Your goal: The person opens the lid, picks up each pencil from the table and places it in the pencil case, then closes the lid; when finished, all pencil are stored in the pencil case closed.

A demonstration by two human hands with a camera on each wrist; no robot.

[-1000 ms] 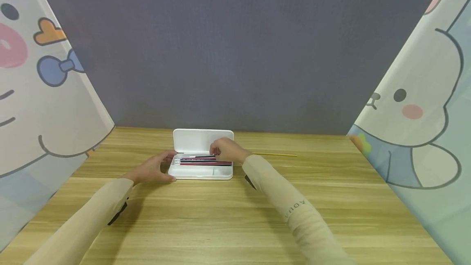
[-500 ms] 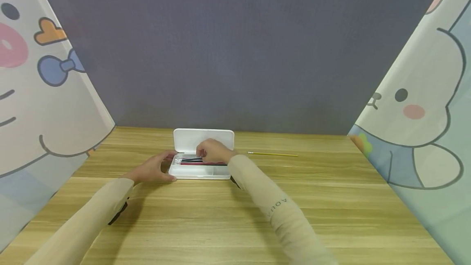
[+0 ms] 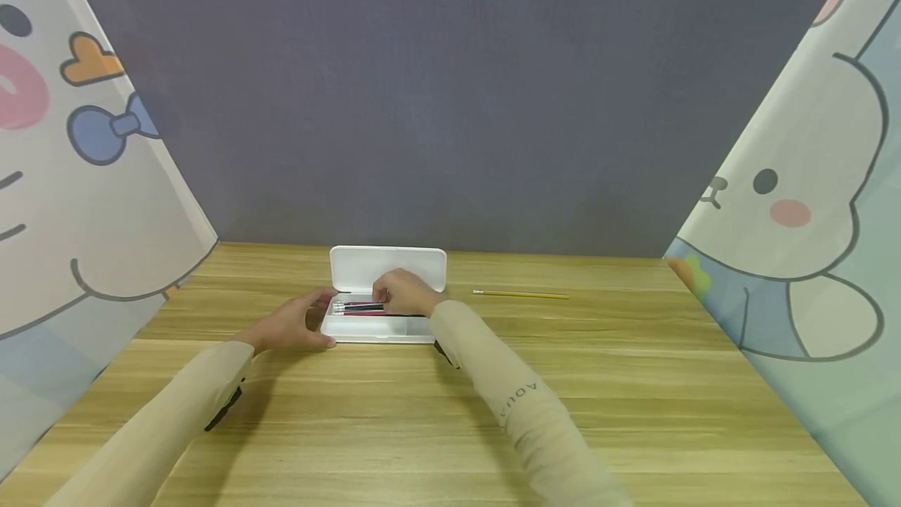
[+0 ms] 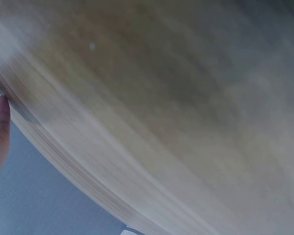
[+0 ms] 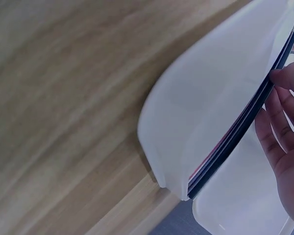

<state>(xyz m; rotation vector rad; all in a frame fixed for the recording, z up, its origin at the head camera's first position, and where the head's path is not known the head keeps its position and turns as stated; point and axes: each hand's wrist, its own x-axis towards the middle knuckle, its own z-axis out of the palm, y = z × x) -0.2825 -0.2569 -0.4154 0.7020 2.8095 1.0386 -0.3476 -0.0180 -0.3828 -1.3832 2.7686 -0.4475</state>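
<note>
A white pencil case point(image 3: 366, 325) lies on the wooden table, its lid point(image 3: 352, 266) raised at the back. Several dark and red pencils point(image 3: 355, 307) with pale ends lie lengthwise in its rear compartment. At the case's left end, my left hand point(image 3: 287, 323) holds it, thumb at the front corner and fingers at the rear. My right hand point(image 3: 406, 292) reaches into the case, fingers curled. In the right wrist view, the thumb and fingers of the right hand point(image 5: 289, 122) pinch a dark pencil point(image 5: 240, 127); which one is hard to tell. The left wrist view shows only a few left fingers point(image 4: 3, 115).
A yellow pencil point(image 3: 521, 294) with a white end lies on the table point(image 3: 450, 413) to the right of the case. Behind the table rises a grey wall panel point(image 3: 450, 100). Cartoon-printed panels point(image 3: 788, 257) flank both sides.
My right hand has moved left along the pencils inside the case, uncovering the yellow pencil's white end. My left hand has stayed at the case's left end.
</note>
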